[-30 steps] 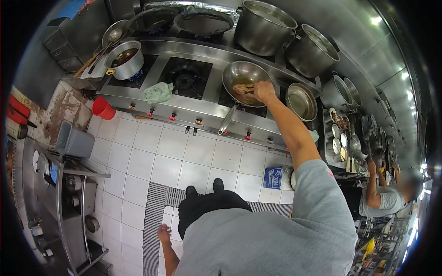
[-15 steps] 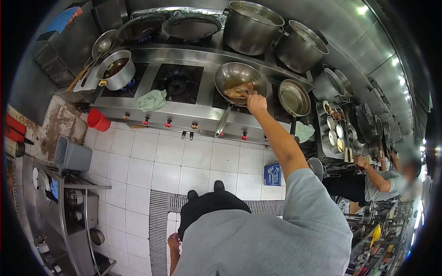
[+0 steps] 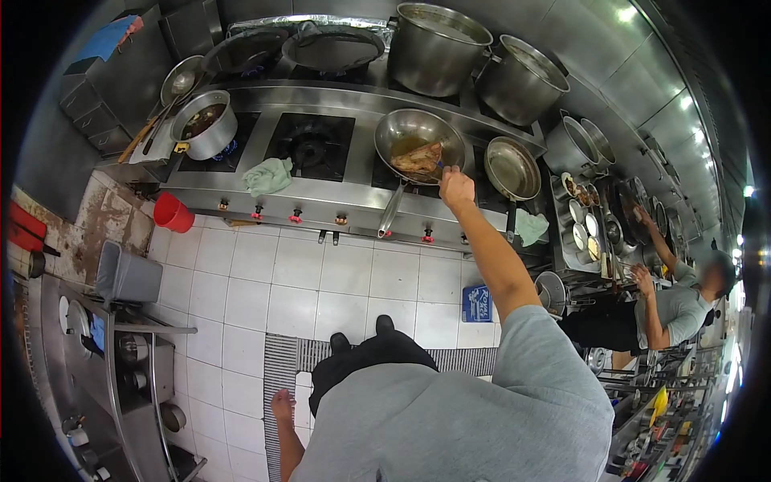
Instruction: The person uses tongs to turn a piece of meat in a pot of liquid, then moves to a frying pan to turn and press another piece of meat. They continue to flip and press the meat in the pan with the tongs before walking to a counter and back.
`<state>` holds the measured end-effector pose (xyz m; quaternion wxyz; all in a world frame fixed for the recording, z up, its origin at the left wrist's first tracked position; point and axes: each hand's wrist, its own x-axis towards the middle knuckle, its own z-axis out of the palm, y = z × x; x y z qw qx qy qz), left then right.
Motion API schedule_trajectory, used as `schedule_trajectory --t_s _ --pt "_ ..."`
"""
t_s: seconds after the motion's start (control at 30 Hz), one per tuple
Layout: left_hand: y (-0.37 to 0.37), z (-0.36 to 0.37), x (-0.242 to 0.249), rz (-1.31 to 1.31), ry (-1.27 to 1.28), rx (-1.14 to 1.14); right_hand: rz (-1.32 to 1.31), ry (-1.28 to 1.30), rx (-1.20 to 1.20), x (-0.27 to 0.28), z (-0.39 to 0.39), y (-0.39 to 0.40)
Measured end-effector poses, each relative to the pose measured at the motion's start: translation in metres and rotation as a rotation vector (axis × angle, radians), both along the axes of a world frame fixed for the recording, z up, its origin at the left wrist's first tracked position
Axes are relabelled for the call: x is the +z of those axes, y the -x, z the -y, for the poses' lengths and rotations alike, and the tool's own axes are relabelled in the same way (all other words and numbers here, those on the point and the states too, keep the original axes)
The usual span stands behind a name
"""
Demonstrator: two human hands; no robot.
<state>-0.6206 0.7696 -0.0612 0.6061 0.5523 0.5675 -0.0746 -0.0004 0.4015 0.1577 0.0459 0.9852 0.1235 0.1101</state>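
Rm over burner btwn pot & pan.

A long stainless-steel stove carries cookware in a front row and a raised rear row. With the steel wok taken as the dial's center, its handle points to 7 o'clock. A shallow pan sits just beside it, between 3 and 4 o'clock. At 9 o'clock lies a burner grate, then, farther out, a saucepan over a blue flame. A crumpled green cloth lies near the front edge, just below 9 o'clock. On the rear row, a tall pot stands near 12 o'clock, a second pot at 2, a wide pan between 10 and 11, and another wide vessel at 10.
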Motion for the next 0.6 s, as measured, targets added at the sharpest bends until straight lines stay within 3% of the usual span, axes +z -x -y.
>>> schedule_trajectory --t_s 0.23,0.33,0.4,0.43,0.47,0.6 --pt "-0.002 0.008 -0.016 0.014 0.029 -0.007 0.005 -0.092 -0.01 0.027 0.001 0.027" --pt "0.016 0.012 -0.041 -0.022 0.116 -0.005 0.024 -0.119 -0.013 0.034 0.003 0.031" --pt "0.027 0.011 -0.055 -0.042 0.316 0.063 0.032 -0.131 -0.014 0.038 0.003 0.033" --pt "0.028 0.024 -0.06 -0.113 0.146 -0.02 0.03 -0.138 -0.031 0.041 0.002 0.034" --pt "0.031 0.023 -0.063 -0.116 0.145 -0.022 0.027 -0.143 -0.047 0.043 0.002 0.035" --pt "0.014 0.023 -0.03 -0.152 0.186 0.023 -0.013 -0.161 -0.074 0.044 0.0 0.032"
